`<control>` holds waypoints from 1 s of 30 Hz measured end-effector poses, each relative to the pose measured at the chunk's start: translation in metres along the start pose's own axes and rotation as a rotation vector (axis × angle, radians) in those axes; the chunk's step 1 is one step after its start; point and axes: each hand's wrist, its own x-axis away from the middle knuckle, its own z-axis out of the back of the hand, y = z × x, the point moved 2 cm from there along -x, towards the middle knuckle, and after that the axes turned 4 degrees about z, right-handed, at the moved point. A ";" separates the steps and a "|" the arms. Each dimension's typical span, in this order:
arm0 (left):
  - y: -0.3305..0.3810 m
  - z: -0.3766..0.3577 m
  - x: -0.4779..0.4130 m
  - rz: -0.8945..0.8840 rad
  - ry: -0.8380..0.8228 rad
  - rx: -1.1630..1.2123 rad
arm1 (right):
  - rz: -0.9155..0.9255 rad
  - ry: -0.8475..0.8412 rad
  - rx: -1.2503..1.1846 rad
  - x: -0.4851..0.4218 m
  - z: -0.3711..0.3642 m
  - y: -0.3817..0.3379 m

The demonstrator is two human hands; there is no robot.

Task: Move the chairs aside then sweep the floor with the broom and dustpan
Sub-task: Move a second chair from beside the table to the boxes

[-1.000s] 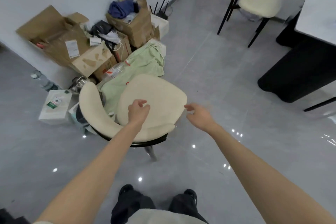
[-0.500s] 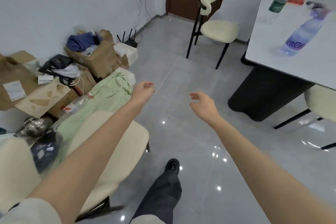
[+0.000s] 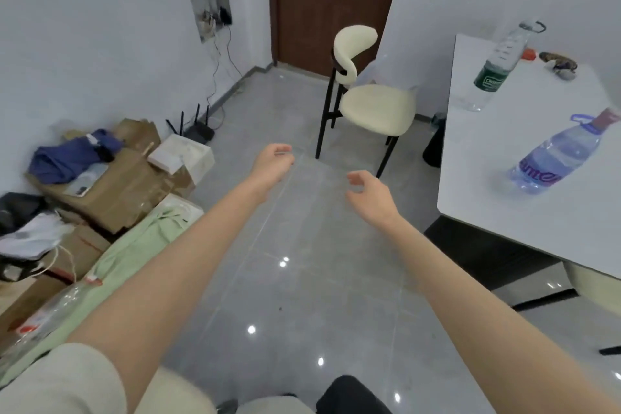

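A cream chair [image 3: 373, 104] with black legs stands ahead on the grey floor, beside the white table [image 3: 524, 212] and in front of a brown door. My left hand [image 3: 270, 163] and my right hand [image 3: 368, 193] are stretched out in the air short of that chair, fingers loosely curled, holding nothing. At the bottom edge a pale cream shape [image 3: 181, 393] shows; it may be the seat of another chair. No broom or dustpan is in view.
Cardboard boxes [image 3: 117, 191] with clothes, a green cloth [image 3: 134, 255] and a clear bottle are heaped along the left wall, with a router [image 3: 198, 131] behind them. Two water bottles [image 3: 554, 158] stand on the table. The brown door [image 3: 332, 0] is shut.
My view has swung up and right, away from the chair by the boxes. Both hands have left that chair and now reach toward the chair near the door, which looks closer.
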 end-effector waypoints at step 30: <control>0.264 -0.163 -0.733 0.053 -0.137 -0.240 | -0.099 -0.066 0.136 -0.794 0.081 0.017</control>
